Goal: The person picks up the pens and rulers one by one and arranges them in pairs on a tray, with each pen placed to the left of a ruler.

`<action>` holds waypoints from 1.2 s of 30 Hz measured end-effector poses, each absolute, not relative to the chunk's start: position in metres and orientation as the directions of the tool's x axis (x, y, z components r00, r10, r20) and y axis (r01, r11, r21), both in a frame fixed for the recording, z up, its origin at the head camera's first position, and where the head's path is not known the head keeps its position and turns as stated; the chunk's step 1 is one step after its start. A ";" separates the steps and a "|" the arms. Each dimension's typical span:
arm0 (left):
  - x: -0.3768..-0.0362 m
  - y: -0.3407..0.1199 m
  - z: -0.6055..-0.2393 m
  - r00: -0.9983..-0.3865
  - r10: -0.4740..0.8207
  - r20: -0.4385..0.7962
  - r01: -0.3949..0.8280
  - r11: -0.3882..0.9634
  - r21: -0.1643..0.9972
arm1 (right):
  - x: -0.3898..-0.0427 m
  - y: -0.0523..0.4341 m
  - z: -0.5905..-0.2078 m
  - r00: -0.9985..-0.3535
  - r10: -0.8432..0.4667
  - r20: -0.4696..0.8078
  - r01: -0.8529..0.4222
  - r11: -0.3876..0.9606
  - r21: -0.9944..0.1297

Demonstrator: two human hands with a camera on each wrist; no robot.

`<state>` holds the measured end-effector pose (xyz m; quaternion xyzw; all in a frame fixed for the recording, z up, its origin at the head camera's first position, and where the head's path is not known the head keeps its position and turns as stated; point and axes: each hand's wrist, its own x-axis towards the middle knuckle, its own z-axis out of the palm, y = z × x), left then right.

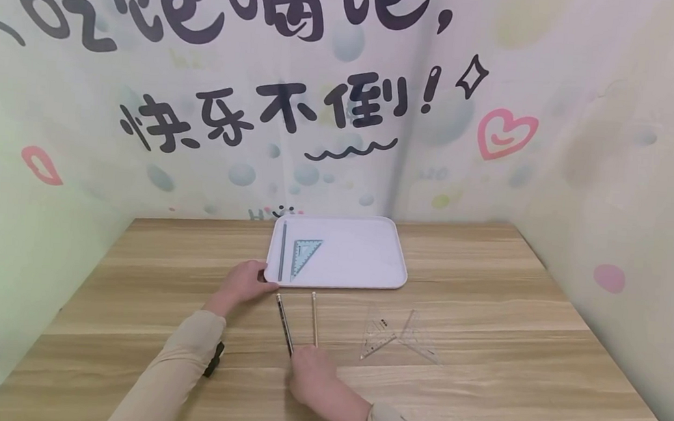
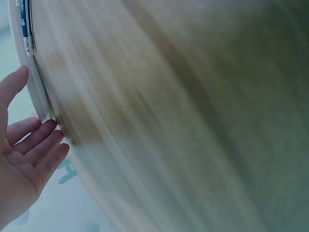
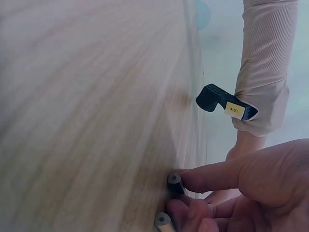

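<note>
At left, on the wood-grain counter (image 1: 502,281), a beige sleeve (image 1: 170,362) with a black device (image 3: 227,101) at its wrist leads to the left hand (image 1: 246,281), whose fingers are extended and touch the near left corner of a white tray (image 1: 357,251). Within the tray, a blue-grey pencil (image 1: 282,252) lies along the left side, with a blue set square (image 1: 306,254) flat just to its right. In front of the tray, a dark pencil (image 1: 285,323) slants toward the right hand (image 1: 315,377), which has its digits closed in a pinch about that pencil's near end. A pale pencil (image 1: 314,320) lies just to the right, its near end beside the pinching fingers. Farther right, a clear set square (image 1: 376,344) lies flat on the counter; a second clear triangle (image 1: 419,343) lies beside it, their nearest corners close together, contact indeterminable.
</note>
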<state>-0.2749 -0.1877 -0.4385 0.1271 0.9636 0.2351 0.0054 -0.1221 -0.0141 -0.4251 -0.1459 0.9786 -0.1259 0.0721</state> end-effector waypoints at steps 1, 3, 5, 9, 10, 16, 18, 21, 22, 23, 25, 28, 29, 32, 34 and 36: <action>-0.275 -0.188 -0.439 -0.967 0.249 0.050 0.245 0.858 0.452 | -0.122 -0.014 -0.425 -0.947 -0.305 -0.104 -0.270 0.926 -0.263; -0.275 -0.188 -0.439 -0.966 0.253 0.053 0.250 0.858 0.448 | -0.122 -0.015 -0.425 -0.946 -0.308 -0.103 -0.275 0.928 -0.252; -0.275 -0.189 -0.439 -0.965 0.255 0.055 0.252 0.857 0.449 | -0.121 -0.015 -0.425 -0.945 -0.310 -0.104 -0.278 0.930 -0.241; -0.276 -0.188 -0.440 -0.965 0.255 0.057 0.253 0.859 0.445 | -0.121 -0.016 -0.426 -0.944 -0.311 -0.106 -0.279 0.930 -0.240; -0.275 -0.188 -0.439 -0.966 0.253 0.056 0.251 0.860 0.445 | -0.121 -0.016 -0.426 -0.945 -0.311 -0.105 -0.279 0.930 -0.239; -0.275 -0.187 -0.440 -0.968 0.247 0.047 0.241 0.862 0.446 | -0.120 -0.016 -0.426 -0.947 -0.307 -0.098 -0.277 0.930 -0.240; -0.275 -0.187 -0.440 -0.969 0.244 0.045 0.238 0.862 0.448 | -0.120 -0.016 -0.426 -0.948 -0.306 -0.091 -0.278 0.931 -0.238; -0.276 -0.187 -0.442 -0.968 0.245 0.047 0.239 0.860 0.450 | -0.120 -0.016 -0.427 -0.948 -0.308 -0.078 -0.283 0.930 -0.233; -0.277 -0.187 -0.442 -0.969 0.243 0.046 0.237 0.861 0.450 | -0.120 -0.016 -0.427 -0.948 -0.310 -0.071 -0.286 0.929 -0.235; -0.277 -0.187 -0.442 -0.969 0.243 0.045 0.236 0.860 0.452 | -0.120 -0.015 -0.427 -0.948 -0.312 -0.066 -0.289 0.927 -0.237; -0.277 -0.187 -0.442 -0.970 0.241 0.045 0.235 0.861 0.451 | -0.120 -0.014 -0.427 -0.946 -0.318 -0.058 -0.294 0.922 -0.251; -0.276 -0.187 -0.441 -0.970 0.238 0.042 0.231 0.861 0.454 | -0.119 -0.013 -0.425 -0.946 -0.320 -0.047 -0.294 0.912 -0.286; -0.276 -0.187 -0.441 -0.970 0.239 0.041 0.231 0.860 0.455 | -0.119 -0.012 -0.424 -0.946 -0.320 -0.046 -0.294 0.911 -0.290; -0.276 -0.188 -0.441 -0.968 0.247 0.052 0.243 0.859 0.451 | -0.118 -0.009 -0.420 -0.945 -0.324 -0.044 -0.296 0.905 -0.305; -0.276 -0.189 -0.442 -0.966 0.251 0.058 0.250 0.858 0.449 | -0.118 -0.007 -0.418 -0.945 -0.324 -0.055 -0.288 0.896 -0.337; -0.276 -0.189 -0.442 -0.965 0.253 0.064 0.254 0.856 0.450 | -0.119 -0.004 -0.417 -0.945 -0.319 -0.075 -0.267 0.883 -0.386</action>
